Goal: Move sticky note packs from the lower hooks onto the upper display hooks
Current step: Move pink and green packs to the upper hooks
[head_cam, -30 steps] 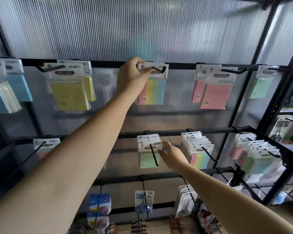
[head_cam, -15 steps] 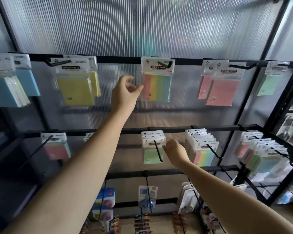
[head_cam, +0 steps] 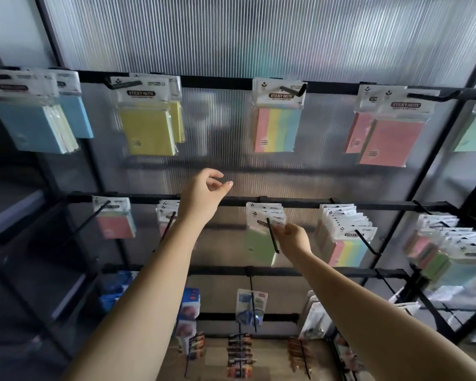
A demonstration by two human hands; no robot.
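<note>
A display rack (head_cam: 286, 202) holds 3 rows of hooks. On the upper rail (head_cam: 217, 82), sticky note packs hang side by side from left to right, with one pack (head_cam: 277, 119) at the middle. Below it, on the middle rail, hangs a stack of packs (head_cam: 261, 235). The left hand (head_cam: 204, 193) sits between the 2 rails, left of that stack; the right hand (head_cam: 293, 239) is at the stack's hook (head_cam: 272, 235).
</note>
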